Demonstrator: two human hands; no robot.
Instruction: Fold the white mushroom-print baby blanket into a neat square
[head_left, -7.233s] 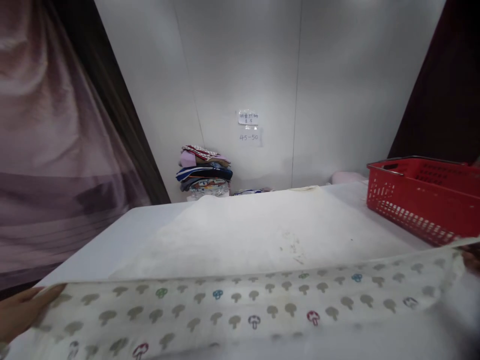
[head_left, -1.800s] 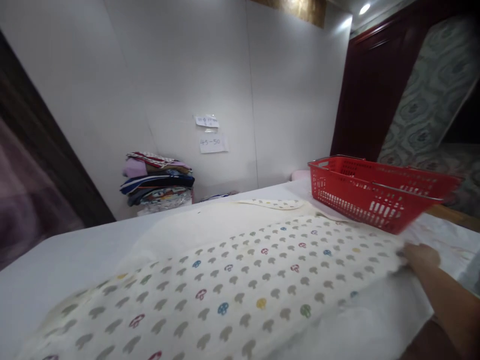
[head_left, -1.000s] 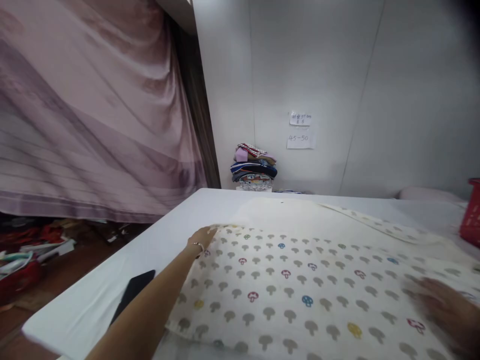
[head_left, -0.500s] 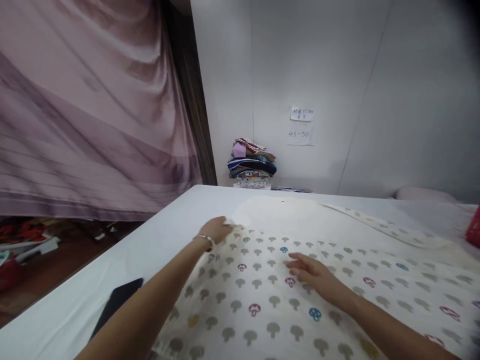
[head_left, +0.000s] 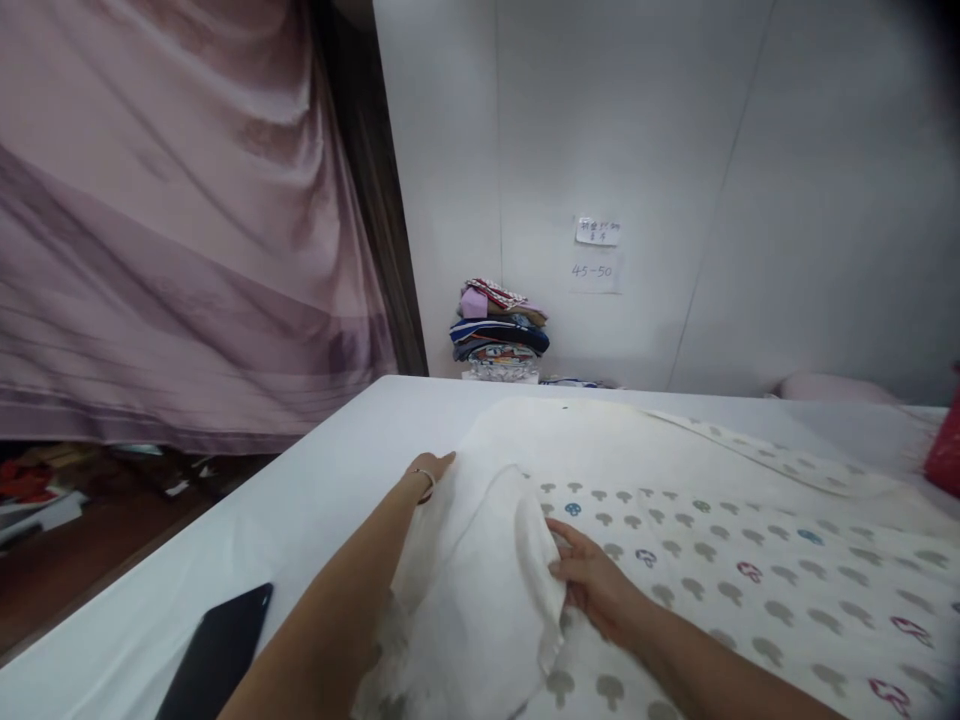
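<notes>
A large cream cloth printed with mushrooms (head_left: 697,590) is spread over the table. Its left part is folded over, so a plain white underside (head_left: 472,600) shows in a raised flap. My right hand (head_left: 596,580) pinches the flap's right edge between thumb and fingers. At the far left edge of the cloth rests my left hand (head_left: 435,468), wearing a bracelet, with a finger stretched out. Its other fingers are partly hidden by the hand and the fold.
On the white table (head_left: 322,490), a dark phone-like slab (head_left: 217,650) lies by my left forearm. A stack of folded fabrics (head_left: 499,330) stands at the back by the wall. A pink curtain (head_left: 165,230) hangs at left, and something red (head_left: 943,450) sits at the right edge.
The cloth's left part, printed side up before, is now turned over to the right with its plain side showing. My right hand has taken hold of it; my left hand has let go of the corner.
</notes>
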